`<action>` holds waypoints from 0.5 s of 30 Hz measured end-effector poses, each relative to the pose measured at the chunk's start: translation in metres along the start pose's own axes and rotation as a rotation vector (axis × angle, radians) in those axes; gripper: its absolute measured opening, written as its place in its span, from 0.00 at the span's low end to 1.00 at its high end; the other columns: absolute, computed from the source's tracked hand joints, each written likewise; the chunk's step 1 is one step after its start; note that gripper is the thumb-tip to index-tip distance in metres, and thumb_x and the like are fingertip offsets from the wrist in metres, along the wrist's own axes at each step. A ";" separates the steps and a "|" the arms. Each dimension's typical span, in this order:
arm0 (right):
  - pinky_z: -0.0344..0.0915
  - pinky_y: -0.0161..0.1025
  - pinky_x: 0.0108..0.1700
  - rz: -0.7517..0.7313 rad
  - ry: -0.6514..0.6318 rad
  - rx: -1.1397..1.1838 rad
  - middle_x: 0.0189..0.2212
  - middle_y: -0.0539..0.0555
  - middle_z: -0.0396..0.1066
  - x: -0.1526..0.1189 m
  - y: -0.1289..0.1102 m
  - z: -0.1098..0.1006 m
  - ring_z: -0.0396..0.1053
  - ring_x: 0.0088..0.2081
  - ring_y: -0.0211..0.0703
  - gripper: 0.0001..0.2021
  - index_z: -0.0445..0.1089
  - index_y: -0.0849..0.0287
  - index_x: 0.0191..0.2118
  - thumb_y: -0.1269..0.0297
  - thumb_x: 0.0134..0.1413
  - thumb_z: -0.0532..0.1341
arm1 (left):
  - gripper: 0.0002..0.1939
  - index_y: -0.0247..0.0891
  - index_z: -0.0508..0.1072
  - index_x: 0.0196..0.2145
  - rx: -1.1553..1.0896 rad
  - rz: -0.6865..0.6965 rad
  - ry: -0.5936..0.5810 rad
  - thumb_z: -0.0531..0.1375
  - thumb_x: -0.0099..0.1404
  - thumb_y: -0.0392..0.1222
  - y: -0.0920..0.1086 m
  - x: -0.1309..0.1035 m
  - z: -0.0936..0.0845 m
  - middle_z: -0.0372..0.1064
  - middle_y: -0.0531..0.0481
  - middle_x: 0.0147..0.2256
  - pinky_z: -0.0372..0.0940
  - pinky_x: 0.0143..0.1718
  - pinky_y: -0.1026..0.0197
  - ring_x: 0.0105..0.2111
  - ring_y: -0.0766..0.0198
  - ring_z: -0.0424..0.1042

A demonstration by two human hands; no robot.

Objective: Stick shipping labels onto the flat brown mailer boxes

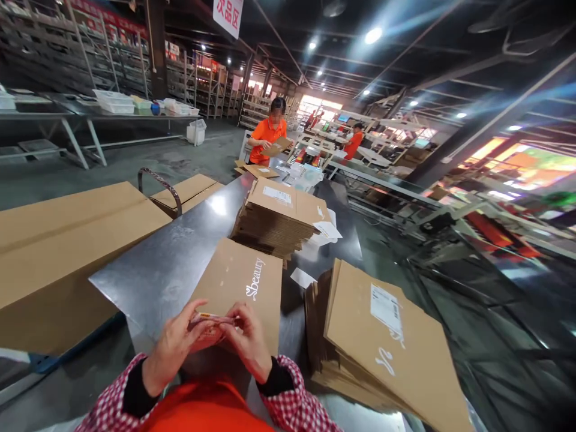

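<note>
My left hand and my right hand are close together in front of me, fingers pinched on the two ends of a thin, flat pinkish packet. A small orange-yellow mark shows on its upper edge; its exact kind is unclear. Just beneath and beyond my hands lies a flat brown cardboard piece printed "beauty" in white. To my right, a leaning stack of flattened cartons carries a white label on its top piece. Another tall stack of flattened cartons, also labelled, stands farther back.
These things rest on a shiny metal table. Large brown boxes stand along its left side. White paper slips lie between the stacks. A person in orange handles cardboard at the far end. Shelving and side tables stand behind.
</note>
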State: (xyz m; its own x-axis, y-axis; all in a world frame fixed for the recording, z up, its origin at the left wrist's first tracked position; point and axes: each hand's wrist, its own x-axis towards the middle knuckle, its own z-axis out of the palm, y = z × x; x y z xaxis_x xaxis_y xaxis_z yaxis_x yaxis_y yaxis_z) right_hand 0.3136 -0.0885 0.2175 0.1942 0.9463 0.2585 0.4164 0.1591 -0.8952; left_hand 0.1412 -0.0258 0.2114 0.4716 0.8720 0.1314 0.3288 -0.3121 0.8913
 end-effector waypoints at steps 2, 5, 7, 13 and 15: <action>0.63 0.36 0.38 -0.010 -0.010 -0.002 0.33 0.51 0.67 0.000 0.004 0.000 0.65 0.36 0.39 0.07 0.67 0.58 0.31 0.61 0.57 0.60 | 0.20 0.40 0.70 0.48 0.043 0.083 0.025 0.51 0.67 0.55 -0.011 0.006 0.004 0.78 0.52 0.32 0.71 0.32 0.65 0.30 0.63 0.78; 0.63 0.36 0.36 0.003 -0.008 -0.017 0.30 0.51 0.68 0.012 0.008 -0.012 0.67 0.33 0.38 0.09 0.66 0.58 0.34 0.59 0.62 0.54 | 0.20 0.39 0.72 0.48 0.110 0.245 0.003 0.48 0.70 0.53 -0.034 0.012 0.006 0.78 0.47 0.40 0.71 0.35 0.66 0.34 0.63 0.78; 0.63 0.35 0.31 0.028 0.156 -0.028 0.25 0.48 0.65 0.033 0.011 -0.030 0.64 0.27 0.36 0.11 0.64 0.57 0.34 0.57 0.61 0.53 | 0.19 0.40 0.74 0.47 0.177 0.303 -0.045 0.48 0.71 0.49 -0.051 0.015 0.004 0.78 0.47 0.39 0.71 0.34 0.68 0.36 0.63 0.78; 0.64 0.36 0.31 0.084 0.369 -0.096 0.28 0.48 0.65 0.122 0.051 -0.084 0.64 0.29 0.38 0.14 0.60 0.57 0.37 0.54 0.50 0.60 | 0.17 0.39 0.76 0.34 0.436 0.590 0.102 0.49 0.72 0.44 -0.076 0.015 0.002 0.76 0.52 0.27 0.70 0.29 0.66 0.25 0.66 0.75; 0.66 0.38 0.33 0.154 0.241 -0.151 0.31 0.50 0.67 0.140 0.073 -0.084 0.67 0.31 0.40 0.20 0.58 0.58 0.40 0.56 0.42 0.64 | 0.17 0.39 0.76 0.37 0.441 0.677 0.135 0.48 0.72 0.43 -0.074 0.015 0.007 0.77 0.49 0.31 0.72 0.34 0.63 0.30 0.65 0.76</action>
State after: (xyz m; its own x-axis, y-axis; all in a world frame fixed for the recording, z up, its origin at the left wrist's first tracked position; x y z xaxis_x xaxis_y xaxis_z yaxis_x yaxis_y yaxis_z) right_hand 0.4461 0.0316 0.2187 0.4627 0.8591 0.2187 0.4890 -0.0416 -0.8713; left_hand 0.1297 0.0082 0.1444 0.5899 0.4706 0.6561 0.3128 -0.8823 0.3516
